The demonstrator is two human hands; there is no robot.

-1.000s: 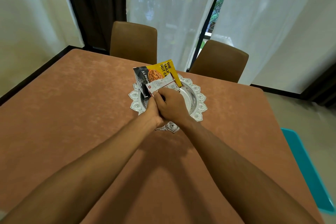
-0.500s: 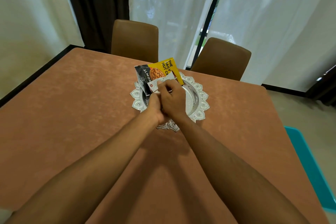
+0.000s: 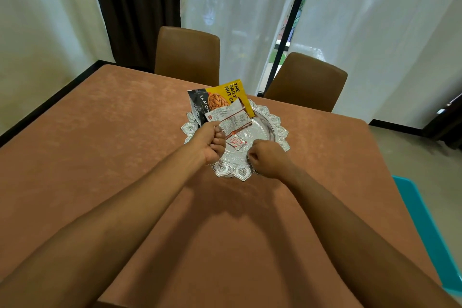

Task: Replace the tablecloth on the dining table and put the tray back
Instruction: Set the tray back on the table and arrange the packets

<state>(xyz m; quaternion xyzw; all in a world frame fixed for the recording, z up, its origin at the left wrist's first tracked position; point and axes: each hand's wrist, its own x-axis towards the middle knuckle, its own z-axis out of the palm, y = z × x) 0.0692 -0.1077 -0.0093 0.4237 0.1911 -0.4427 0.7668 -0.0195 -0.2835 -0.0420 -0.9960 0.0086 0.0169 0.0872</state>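
Centre of the frame, head view: silver tray point(image 3: 268, 124) with a scalloped edge, sitting flat on the tablecloth point(image 3: 105, 137), past the middle toward the far side.
Tablecloth: rusty brown, covers the whole table top, looks smooth from here.
Left hand point(image 3: 212, 144): curled over the tray's left part, thumb and fingers pinching the near-left corner of a white snack wrapper point(image 3: 231, 119).
Right hand point(image 3: 266, 159): loose fist over the tray's near-right rim, fingers tucked in; can't tell if anything is inside it.
On the tray: yellow nut packet point(image 3: 231, 94) and a black almond pouch point(image 3: 198, 105) leaning up at the far-left side, plus a small red-and-white sachet point(image 3: 236, 142) lying between the two hands.
Upper middle of the frame: two brown chairs point(image 3: 187, 55) behind the table, white curtains point(image 3: 375, 32) beyond them.
Lower right edge: something teal point(image 3: 430, 227) beside the table, can't make out what.
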